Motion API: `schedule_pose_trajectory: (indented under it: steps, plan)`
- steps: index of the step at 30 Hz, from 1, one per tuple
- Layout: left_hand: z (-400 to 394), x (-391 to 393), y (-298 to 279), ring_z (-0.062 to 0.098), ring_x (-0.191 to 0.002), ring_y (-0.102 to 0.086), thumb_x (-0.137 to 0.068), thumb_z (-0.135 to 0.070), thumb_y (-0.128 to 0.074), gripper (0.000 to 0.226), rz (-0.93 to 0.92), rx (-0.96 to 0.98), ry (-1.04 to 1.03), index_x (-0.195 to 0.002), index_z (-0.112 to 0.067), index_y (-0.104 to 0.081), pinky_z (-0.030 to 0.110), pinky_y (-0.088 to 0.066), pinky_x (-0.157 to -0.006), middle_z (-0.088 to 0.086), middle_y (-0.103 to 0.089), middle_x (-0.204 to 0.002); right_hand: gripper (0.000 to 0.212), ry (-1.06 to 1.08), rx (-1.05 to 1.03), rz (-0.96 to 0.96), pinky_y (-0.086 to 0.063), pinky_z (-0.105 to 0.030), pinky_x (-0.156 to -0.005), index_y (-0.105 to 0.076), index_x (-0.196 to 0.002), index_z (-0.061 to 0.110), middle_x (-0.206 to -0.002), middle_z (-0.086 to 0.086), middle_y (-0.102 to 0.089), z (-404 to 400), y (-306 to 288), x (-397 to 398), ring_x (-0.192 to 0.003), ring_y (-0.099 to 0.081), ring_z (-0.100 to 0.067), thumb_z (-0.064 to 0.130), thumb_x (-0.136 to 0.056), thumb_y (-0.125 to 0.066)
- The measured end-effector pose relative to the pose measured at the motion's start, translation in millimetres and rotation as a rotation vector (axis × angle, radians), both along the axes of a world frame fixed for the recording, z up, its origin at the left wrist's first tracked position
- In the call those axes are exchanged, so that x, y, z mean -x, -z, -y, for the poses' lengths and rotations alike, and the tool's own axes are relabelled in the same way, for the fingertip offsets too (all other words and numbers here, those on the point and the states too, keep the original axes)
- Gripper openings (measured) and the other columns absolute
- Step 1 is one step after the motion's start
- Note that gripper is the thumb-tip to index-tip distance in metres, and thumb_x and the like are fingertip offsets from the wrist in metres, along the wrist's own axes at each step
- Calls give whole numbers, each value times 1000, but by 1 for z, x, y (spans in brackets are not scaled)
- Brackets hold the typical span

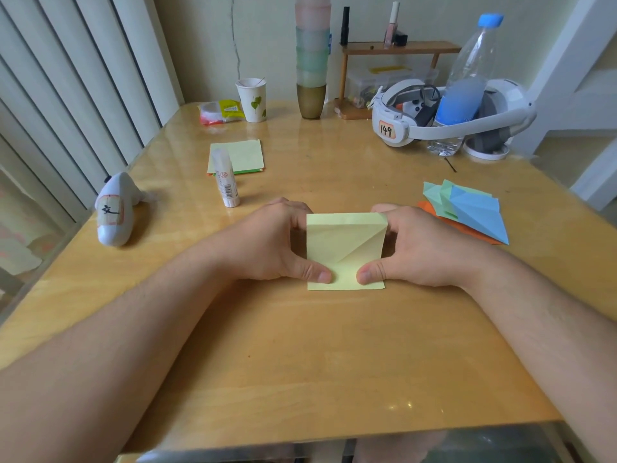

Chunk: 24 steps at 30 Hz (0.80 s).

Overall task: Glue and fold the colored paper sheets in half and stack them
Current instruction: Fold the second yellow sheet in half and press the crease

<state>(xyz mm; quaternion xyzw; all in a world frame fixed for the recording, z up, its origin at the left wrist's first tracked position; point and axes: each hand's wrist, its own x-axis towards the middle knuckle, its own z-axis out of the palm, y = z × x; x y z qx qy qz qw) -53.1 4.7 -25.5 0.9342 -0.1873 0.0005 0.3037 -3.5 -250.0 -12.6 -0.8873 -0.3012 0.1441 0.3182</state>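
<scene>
— Where's the yellow sheet [345,250]?
— Mid-table [300,345], bent over on itself, its far part lifted. The left hand [270,243] and right hand [422,247] each pinch a side, thumbs pressing the near edge flat.
— And the rest?
— Glue stick [226,178] stands by the flat paper pile [237,158] (far left); folded sheets [467,210] lie right.
</scene>
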Motion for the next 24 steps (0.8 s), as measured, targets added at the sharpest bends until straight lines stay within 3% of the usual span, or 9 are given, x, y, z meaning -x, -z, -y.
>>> schedule_pose_trajectory:
  steps: [5,11,15,20,22,24]
  plan:
    - [9,-3,0,10,-117,-50,-64,-57,-92,48,18,-12,-41,-96,-28,-72,29,-46,-98,-16,-65,-103,40,-4,-9,16,-57,-47,-89,-68,-93,28,-96,11,-66,-3,3,-2,-93,-68,-12,41,-68,-96]
    - [10,-5,3,10,-115,-49,-65,-54,-94,37,44,-4,-55,-80,-47,-60,24,-43,-93,-25,-62,-99,47,7,-34,69,-54,-48,-75,-60,-87,25,-88,1,-66,-6,9,-4,-83,-64,-22,51,-67,-94]
    - [14,-6,4,11,-113,-49,-67,-51,-93,38,68,2,-49,-77,-51,-57,23,-41,-91,-26,-61,-97,49,19,-37,91,-51,-41,-71,-60,-88,23,-91,3,-63,-7,10,-4,-79,-61,-16,51,-66,-95]
    - [10,-5,2,9,-115,-49,-67,-55,-92,35,60,-28,-39,-82,-51,-60,25,-44,-96,-24,-62,-101,37,15,-25,73,-50,-38,-76,-66,-85,28,-94,9,-60,-6,8,-6,-83,-60,-14,43,-70,-95]
    - [4,-4,0,9,-118,-49,-66,-58,-91,31,45,-11,-21,-81,-59,-64,26,-44,-99,-25,-63,-101,23,-6,-56,55,-50,-35,-80,-73,-82,38,-95,12,-57,-3,7,-8,-84,-59,-10,36,-74,-94]
    - [-2,-3,1,10,-119,-50,-65,-63,-88,29,35,-12,-21,-84,-63,-67,29,-46,-101,-23,-65,-102,26,-15,-76,39,-52,-34,-86,-75,-83,49,-95,15,-58,3,6,-10,-88,-60,-6,31,-76,-93]
